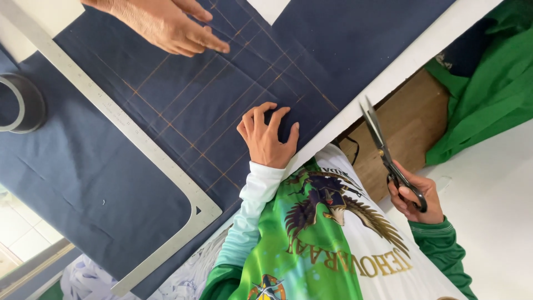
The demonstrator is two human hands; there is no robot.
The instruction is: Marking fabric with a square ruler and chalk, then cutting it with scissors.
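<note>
A navy blue cloth [111, 183] marked with orange chalk lines lies over a white table. My left hand [268, 138] presses flat on the cloth near the table's edge, fingers spread. Off to the right of the table, my right hand [415, 200] grips black-handled scissors [380, 144]; their blades are closed and point up toward the cloth's edge without touching it. Another person's hand [166, 25] reaches in from the top, its fingertips resting on the chalk lines.
A long metal L-square ruler [139, 139] lies diagonally across the cloth. A grey tape roll [19, 103] sits at the left edge. Green fabric [488, 83] is piled at the right beside a brown wooden surface [411, 122].
</note>
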